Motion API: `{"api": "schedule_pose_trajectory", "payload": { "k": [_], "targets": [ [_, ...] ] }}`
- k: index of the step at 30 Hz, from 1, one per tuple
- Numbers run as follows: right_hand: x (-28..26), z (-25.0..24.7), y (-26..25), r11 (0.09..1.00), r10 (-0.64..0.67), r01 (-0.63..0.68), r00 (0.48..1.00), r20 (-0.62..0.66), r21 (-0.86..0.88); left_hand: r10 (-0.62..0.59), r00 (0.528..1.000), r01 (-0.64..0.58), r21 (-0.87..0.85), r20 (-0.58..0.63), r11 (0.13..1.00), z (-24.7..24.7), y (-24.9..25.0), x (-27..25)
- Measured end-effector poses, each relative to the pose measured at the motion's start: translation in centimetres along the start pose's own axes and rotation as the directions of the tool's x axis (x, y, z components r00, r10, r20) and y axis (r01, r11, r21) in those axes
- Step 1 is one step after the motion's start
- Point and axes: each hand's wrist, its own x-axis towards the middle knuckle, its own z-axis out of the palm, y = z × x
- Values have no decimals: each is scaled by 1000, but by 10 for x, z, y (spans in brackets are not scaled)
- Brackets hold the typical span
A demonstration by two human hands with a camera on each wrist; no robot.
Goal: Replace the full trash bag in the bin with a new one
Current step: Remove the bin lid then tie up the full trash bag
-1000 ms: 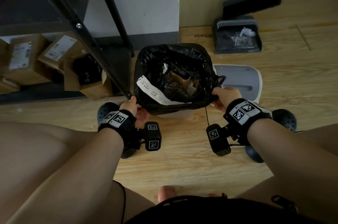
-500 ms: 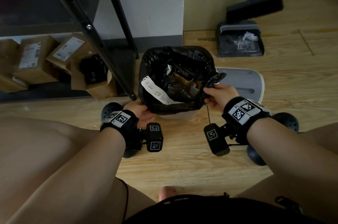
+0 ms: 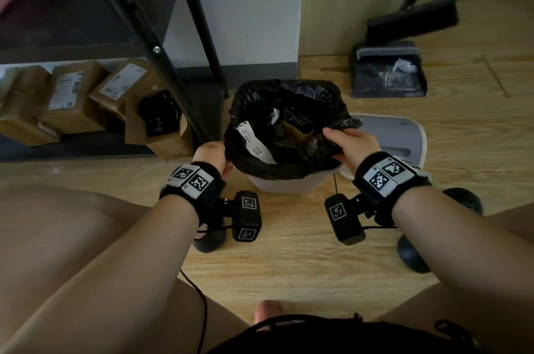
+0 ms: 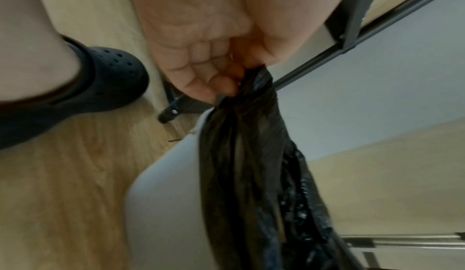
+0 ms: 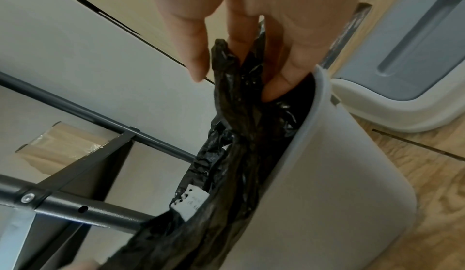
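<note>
Both hands on black bag [image 3: 284,122], which sits in white bin [image 3: 284,184] on floor beside shelf [image 3: 161,59]. Left hand [image 3: 211,156] fisted round gathered left edge of bag. Right hand [image 3: 351,143] pinches bunched right edge between thumb and fingers. Paper slip [image 3: 255,145] and scraps lie inside bag. Lid [image 3: 396,140] on floor just right of bin; dustpan [image 3: 388,73] and broom behind it.

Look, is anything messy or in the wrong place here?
Mostly no. The bin's lid lies on the floor beside the bin instead of on top, and the dustpan holds unemptied sweepings. Nothing has spilled from the black bag.
</note>
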Motion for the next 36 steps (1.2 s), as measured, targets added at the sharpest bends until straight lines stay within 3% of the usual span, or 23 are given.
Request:
{"api": "schedule_pose_trajectory", "payload": {
  "k": [5,9,11,16,21,25,30,33,36],
  "targets": [
    [4,-1,-32,996,48,-41,995,-90,78,50,990,-28,-165,130,986,21,38,-14],
    [13,-8,-52,991,57,-38,988,-147,129,95,971,-69,-125,219,990,29,69,-25],
    [21,-13,-59,995,84,-74,984,-160,72,120,965,-102,-91,233,991,31,82,-29],
    [45,-21,-66,1000,1,-4,996,-94,-30,310,918,-353,152,249,923,41,95,-32],
    [15,-11,-94,988,-139,133,987,-83,-74,387,870,-476,315,304,821,49,102,-36],
    [10,-10,-98,972,-220,224,973,-62,66,461,826,-555,326,324,765,50,109,-42],
    [7,-12,-108,919,-227,202,973,34,338,534,785,-615,293,314,732,50,120,-50],
    [1,-14,-114,933,-204,166,975,89,319,563,749,-657,277,349,701,52,122,-56],
    [-7,-14,-117,965,-202,181,974,99,189,560,721,-674,225,408,704,53,121,-65]
  ]
}}
